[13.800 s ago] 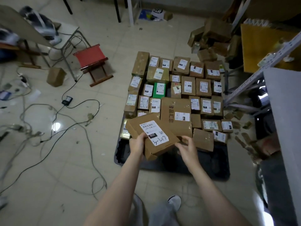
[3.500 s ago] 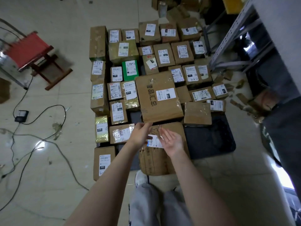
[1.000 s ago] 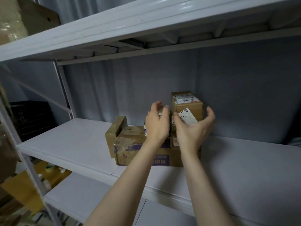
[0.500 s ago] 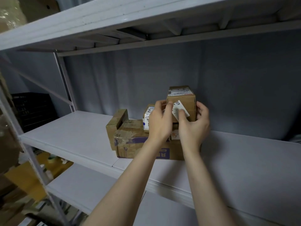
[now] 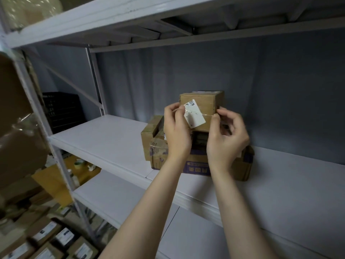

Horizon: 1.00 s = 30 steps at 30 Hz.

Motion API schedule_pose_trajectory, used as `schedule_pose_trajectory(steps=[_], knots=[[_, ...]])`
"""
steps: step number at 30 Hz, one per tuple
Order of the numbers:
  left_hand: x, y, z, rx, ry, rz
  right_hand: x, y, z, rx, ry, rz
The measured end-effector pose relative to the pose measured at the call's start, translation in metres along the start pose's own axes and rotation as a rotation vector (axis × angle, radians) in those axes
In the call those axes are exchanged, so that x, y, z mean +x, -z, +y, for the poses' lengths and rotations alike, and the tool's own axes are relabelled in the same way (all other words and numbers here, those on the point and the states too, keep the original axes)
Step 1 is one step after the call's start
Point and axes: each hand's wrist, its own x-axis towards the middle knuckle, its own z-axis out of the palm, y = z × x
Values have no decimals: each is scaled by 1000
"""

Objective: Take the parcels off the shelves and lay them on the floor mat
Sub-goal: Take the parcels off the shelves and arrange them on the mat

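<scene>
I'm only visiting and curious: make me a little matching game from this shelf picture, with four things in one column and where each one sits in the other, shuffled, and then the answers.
Things
1. small box
2. white label
3. large box with purple print
4. black crate

Places
A. in the dim left corner, behind the shelf frame
B. resting on the white shelf board
C. held between the left hand and the right hand, above the other parcels
D. stuck askew on the front of the small box

Pairs: 1-C, 2-D, 3-B, 4-A
</scene>
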Motion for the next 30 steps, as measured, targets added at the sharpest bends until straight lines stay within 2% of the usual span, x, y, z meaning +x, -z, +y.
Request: schedule_pose_trajectory(steps=[5,14,19,22,27,30], knots=[[5,24,5,-71,15,104,-21,-11,-3,25,52,-66],[15,86,18,-145,234,394,-72,-39,-7,179,114,-275],[12,143,29,-247,298,500,-112,-62,-17,314,-7,-393],[6,183,24,-371,263,545,-141,-73,-25,369,-82,-483],[-24,251,3,-504,261,689,-194,-81,-26,335,-250,-709],[-50,290,-15,-495,289,801,-230,-81,-15,270,-403,-865]])
